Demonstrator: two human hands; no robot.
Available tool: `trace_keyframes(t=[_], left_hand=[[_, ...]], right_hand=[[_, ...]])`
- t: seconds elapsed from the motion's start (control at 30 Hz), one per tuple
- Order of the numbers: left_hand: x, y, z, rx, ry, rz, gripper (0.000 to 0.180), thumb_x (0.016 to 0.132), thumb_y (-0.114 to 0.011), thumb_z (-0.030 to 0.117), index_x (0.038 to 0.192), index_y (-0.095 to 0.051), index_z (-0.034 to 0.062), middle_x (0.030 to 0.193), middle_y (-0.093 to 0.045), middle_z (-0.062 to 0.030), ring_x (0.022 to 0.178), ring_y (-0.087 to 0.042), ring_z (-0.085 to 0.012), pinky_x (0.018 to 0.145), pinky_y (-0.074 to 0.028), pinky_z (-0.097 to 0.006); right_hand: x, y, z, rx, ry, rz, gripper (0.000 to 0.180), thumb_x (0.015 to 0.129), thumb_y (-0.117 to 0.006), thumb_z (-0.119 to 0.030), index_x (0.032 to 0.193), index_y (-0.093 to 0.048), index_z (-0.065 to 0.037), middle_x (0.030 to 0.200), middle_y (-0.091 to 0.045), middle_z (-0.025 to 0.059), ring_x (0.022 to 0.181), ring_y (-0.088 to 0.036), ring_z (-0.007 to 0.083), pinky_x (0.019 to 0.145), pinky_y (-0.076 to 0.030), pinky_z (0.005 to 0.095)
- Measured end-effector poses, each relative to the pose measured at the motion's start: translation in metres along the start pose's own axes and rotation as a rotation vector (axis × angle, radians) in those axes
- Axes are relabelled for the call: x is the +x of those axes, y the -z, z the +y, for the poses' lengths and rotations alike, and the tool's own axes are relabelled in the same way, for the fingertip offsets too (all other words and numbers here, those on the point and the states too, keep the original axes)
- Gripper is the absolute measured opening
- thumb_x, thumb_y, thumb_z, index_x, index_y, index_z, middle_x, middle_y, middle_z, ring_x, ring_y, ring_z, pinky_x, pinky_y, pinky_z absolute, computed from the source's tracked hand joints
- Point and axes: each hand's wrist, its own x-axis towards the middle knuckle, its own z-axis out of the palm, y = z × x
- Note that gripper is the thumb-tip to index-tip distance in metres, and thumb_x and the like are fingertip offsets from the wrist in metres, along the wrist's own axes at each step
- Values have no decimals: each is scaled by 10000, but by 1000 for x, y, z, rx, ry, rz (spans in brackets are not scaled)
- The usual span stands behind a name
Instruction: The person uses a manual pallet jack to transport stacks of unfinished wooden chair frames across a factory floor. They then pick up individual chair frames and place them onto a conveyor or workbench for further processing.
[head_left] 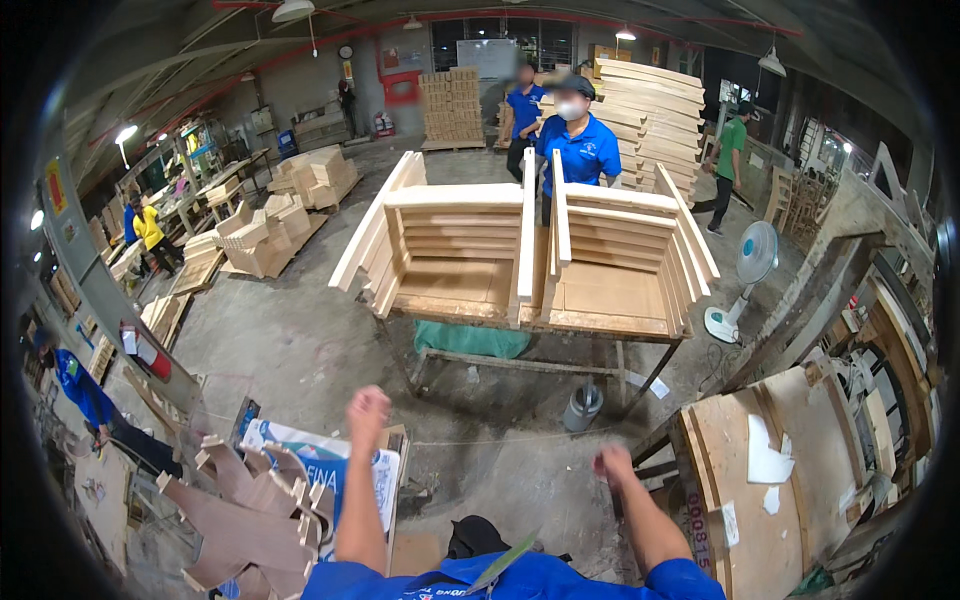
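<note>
My left hand [368,412] is raised in a loose fist over the floor in front of me, above a blue-and-white printed sheet [385,480]. No object shows in its fingers. Lower and to the right, my right hand [612,462] has its fingers curled, with nothing visible in them. Both hands are apart from the worktable [450,322] ahead. On that table stand two stacks of pale wooden frames, a left stack [455,197] and a right stack [625,200], side by side with upright posts between them.
Curved wooden pieces [250,520] are piled at my lower left. Wooden panels with paper scraps [770,450] lie at my right. A grey bucket [583,408] and a standing fan [757,252] are on the floor. A masked co-worker [580,150] stands behind the table.
</note>
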Motion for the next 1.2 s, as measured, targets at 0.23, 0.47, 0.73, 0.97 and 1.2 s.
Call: trace_keyframes(t=[0.23,0.47,0.73,0.97,1.2], left_hand=[[265,1,88,918,-458,342,416,961,-675,313,1212,-654,-19,1078,-719,-216,1020,-688,-374,903,-535,-427],[394,20,71,754,356,-196,411,928,-705,265,1137,-680,-88,822,-713,-152,653,-691,-256,577,-585,-415],[341,19,53,532,353,-186,223,946,-686,173,997,-665,-43,701,-625,-75,542,-621,-183,456,-504,-357],[212,16,3,306,240,-10,256,937,-717,194,989,-595,-25,740,-617,-87,589,-620,-198,506,-523,-358],[142,-38,-14,91,243,-186,278,907,-721,223,1027,-617,-6,775,-632,-103,634,-620,-233,591,-542,-381]], right_hand=[[120,-139,-279,23,361,-49,407,1046,-608,-405,1185,-644,-25,1009,-672,72,846,-624,131,686,-523,291],[169,-246,-392,-338,228,-49,869,910,-741,-511,1379,-513,184,1335,-625,331,1226,-649,371,964,-549,444],[144,-219,-371,-367,266,-70,323,859,-712,-179,1114,-678,16,811,-724,159,613,-709,234,655,-595,399],[36,-161,-276,-483,541,261,703,808,-772,-324,1433,-551,-92,1064,-740,229,978,-728,404,870,-572,469],[-136,-49,-145,-525,768,538,683,844,-739,-225,1434,-448,-41,1175,-666,256,1072,-663,451,880,-550,519]])
